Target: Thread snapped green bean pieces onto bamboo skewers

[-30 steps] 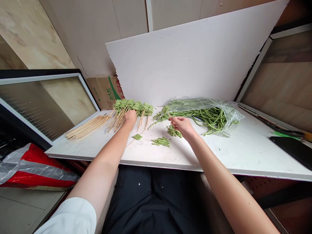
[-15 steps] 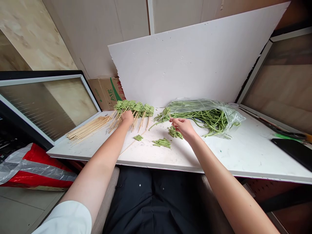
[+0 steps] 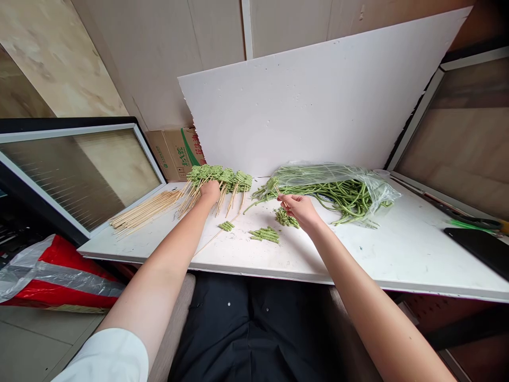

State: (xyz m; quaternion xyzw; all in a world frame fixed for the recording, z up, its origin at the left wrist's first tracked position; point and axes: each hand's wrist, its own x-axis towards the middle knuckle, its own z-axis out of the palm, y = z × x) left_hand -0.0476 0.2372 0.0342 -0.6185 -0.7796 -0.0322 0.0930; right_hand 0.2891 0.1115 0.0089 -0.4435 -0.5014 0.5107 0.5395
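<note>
My right hand pinches the bare end of a bamboo skewer, with a bundle of cut green bean pieces at its far tip. At the left, my left hand is closed low over the sticks of the stacked bean skewers; its fingertips are hidden, so what it grips cannot be made out. Cut bean pieces lie in small piles: one pile between the hands, a smaller pile to its left, and another pile beside my right hand. A single loose skewer lies near the left piles.
Bare bamboo skewers are spread on the white table at the left. Long green beans spill from a clear plastic bag at the back right. A black phone lies at the right edge. A cardboard box stands behind.
Both hands hold nearly the same places. The whole view has shifted down very slightly; the piles and skewers look unchanged.
</note>
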